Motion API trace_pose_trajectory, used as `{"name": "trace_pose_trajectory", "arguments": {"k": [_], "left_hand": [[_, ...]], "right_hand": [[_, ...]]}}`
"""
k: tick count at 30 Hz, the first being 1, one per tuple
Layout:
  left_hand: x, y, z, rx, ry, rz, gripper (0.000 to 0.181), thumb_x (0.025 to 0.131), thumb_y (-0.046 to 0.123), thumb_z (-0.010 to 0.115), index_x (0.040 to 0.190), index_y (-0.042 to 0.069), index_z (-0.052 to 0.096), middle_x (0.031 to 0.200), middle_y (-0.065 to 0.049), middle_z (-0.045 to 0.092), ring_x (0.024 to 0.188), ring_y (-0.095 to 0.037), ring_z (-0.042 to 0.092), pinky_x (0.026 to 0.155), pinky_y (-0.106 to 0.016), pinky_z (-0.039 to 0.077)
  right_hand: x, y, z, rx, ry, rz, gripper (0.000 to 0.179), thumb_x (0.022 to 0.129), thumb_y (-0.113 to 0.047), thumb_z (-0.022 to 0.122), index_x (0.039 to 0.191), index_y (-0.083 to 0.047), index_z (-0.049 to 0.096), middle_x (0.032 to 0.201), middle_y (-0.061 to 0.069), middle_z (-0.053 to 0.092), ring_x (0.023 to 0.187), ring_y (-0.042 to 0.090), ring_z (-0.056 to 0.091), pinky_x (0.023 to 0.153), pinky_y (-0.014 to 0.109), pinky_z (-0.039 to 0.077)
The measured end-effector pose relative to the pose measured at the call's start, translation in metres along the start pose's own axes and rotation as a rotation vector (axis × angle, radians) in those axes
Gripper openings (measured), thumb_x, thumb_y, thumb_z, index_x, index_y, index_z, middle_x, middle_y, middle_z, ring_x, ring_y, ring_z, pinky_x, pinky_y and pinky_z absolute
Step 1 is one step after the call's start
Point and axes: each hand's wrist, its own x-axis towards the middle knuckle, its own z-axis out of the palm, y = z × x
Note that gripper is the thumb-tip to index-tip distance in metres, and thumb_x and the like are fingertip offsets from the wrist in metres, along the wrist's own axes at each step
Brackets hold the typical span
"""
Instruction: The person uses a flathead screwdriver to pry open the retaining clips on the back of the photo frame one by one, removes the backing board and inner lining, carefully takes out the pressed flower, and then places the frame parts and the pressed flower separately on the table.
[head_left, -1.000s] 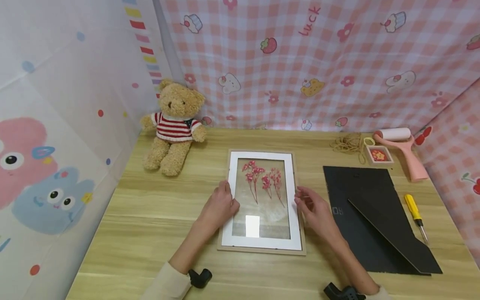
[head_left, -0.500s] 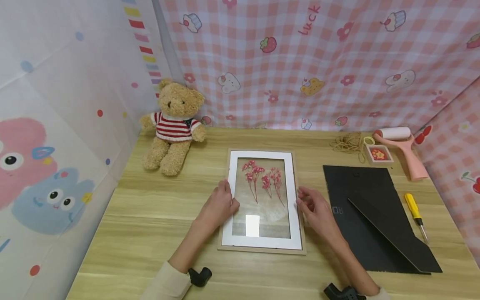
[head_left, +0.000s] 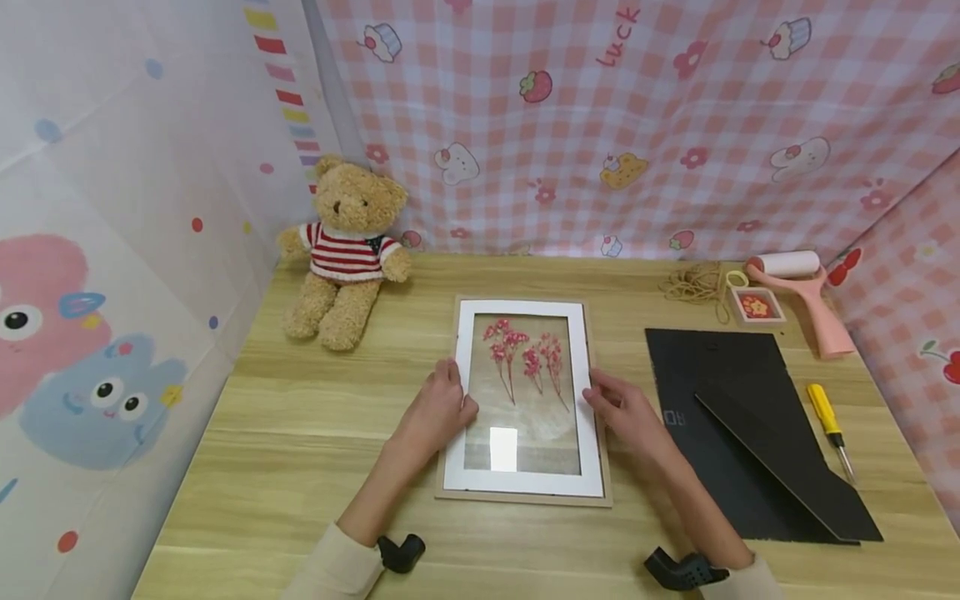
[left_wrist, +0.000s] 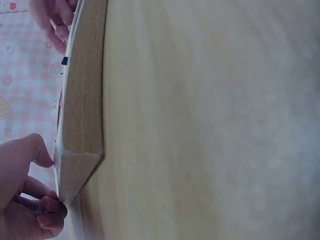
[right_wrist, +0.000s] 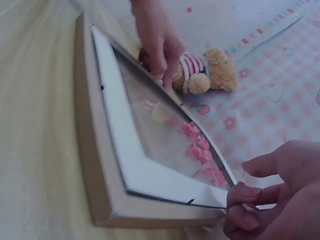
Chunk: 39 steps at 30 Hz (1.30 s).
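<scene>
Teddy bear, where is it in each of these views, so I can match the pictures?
Head: the teddy bear sits upright, upper left of centre.
Left wrist: not in it.
Right wrist: upper right of centre, turned sideways, partly behind the left hand.
Shared landmark: the picture frame, in all three.

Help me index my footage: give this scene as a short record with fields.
Surface: wood-grain table
Main item: picture frame, lying flat; white mat around pink flowers
Left hand: fingers curled at frame's left edge
Right hand: at frame's right edge, grip unclear
Right side: black board, yellow-handled screwdriver
Back left: seated teddy bear
</scene>
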Motion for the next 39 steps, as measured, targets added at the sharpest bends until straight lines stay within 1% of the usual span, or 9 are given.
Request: {"name": "trace_pose_trajectory", "arguments": {"k": [7,10,12,15,22,28,30,36,39], "left_hand": [[0.000,0.000,-0.001,0.002,0.023,0.018,0.062,0.096,0.008,0.066,0.139,-0.033,0.049,0.122,-0.044,0.062,0.101,-0.048,0.074,0.094,-0.052,0.065],[0.000,0.000,0.000,-0.003,0.023,0.016,0.062,0.096,0.008,0.066,0.139,-0.033,0.049,0.122,-0.043,0.062,0.103,-0.049,0.073,0.096,-0.052,0.064],[0.001,-0.001,0.000,-0.009,0.022,0.012,0.062,0.096,0.008,0.066,0.139,-0.033,0.049,0.123,-0.043,0.061,0.103,-0.049,0.073,0.097,-0.052,0.064],[0.001,-0.001,0.001,-0.015,0.021,0.012,0.061,0.096,0.008,0.066,0.139,-0.033,0.049,0.122,-0.042,0.061,0.103,-0.048,0.073,0.097,-0.052,0.064],[0.000,-0.002,0.001,0.012,0.054,0.037,0.060,0.094,0.007,0.067,0.137,-0.033,0.051,0.117,-0.040,0.063,0.095,-0.045,0.073,0.090,-0.049,0.066],[-0.001,-0.003,0.000,0.013,0.054,0.024,0.061,0.095,0.008,0.067,0.137,-0.032,0.051,0.118,-0.040,0.063,0.096,-0.045,0.073,0.091,-0.050,0.066],[-0.001,-0.003,-0.001,0.008,0.045,0.013,0.061,0.095,0.008,0.067,0.138,-0.032,0.050,0.120,-0.041,0.062,0.100,-0.047,0.073,0.093,-0.051,0.065],[-0.001,-0.002,0.001,-0.011,0.030,0.019,0.062,0.096,0.009,0.066,0.139,-0.032,0.049,0.123,-0.043,0.061,0.104,-0.049,0.072,0.098,-0.052,0.063],[-0.001,-0.002,0.001,-0.020,0.009,0.008,0.062,0.097,0.009,0.064,0.140,-0.033,0.048,0.126,-0.044,0.060,0.106,-0.049,0.072,0.099,-0.053,0.063]], "right_hand": [[-0.001,-0.008,-0.002,0.179,-0.115,0.135,0.065,0.117,-0.022,0.054,0.168,0.011,0.030,0.155,0.031,0.053,0.133,0.028,0.057,0.109,0.039,0.059],[0.001,-0.010,-0.004,0.230,-0.139,0.145,0.067,0.118,-0.024,0.052,0.169,0.011,0.027,0.140,0.026,0.062,0.109,0.017,0.062,0.091,0.027,0.059],[0.003,-0.011,-0.006,0.290,-0.151,0.145,0.066,0.118,-0.023,0.052,0.168,0.011,0.027,0.122,0.017,0.065,0.085,0.010,0.056,0.074,0.021,0.050],[0.006,-0.010,-0.008,0.407,-0.153,0.142,0.062,0.118,-0.019,0.051,0.165,0.013,0.028,0.105,0.003,0.059,0.067,0.006,0.040,0.062,0.022,0.035],[0.003,0.004,-0.011,0.687,-0.119,0.174,0.047,0.120,-0.016,0.044,0.160,0.007,0.035,0.095,-0.007,0.052,0.068,0.002,0.040,0.060,0.017,0.035],[0.004,0.015,-0.018,1.032,-0.247,0.147,0.032,0.121,-0.017,0.040,0.144,-0.004,0.058,0.099,-0.006,0.053,0.071,0.003,0.037,0.061,0.017,0.035],[0.005,0.015,-0.017,1.003,-0.244,0.146,0.032,0.121,-0.018,0.041,0.137,-0.006,0.066,0.096,-0.005,0.053,0.070,0.004,0.037,0.061,0.018,0.034],[0.002,0.008,-0.007,0.372,0.010,0.091,0.041,0.116,-0.018,0.056,0.150,0.005,0.060,0.094,-0.001,0.056,0.073,0.007,0.049,0.063,0.023,0.043],[-0.002,0.004,-0.005,0.247,0.021,0.103,0.051,0.117,-0.019,0.056,0.160,0.005,0.050,0.112,0.010,0.060,0.079,0.011,0.052,0.066,0.025,0.045]]}}
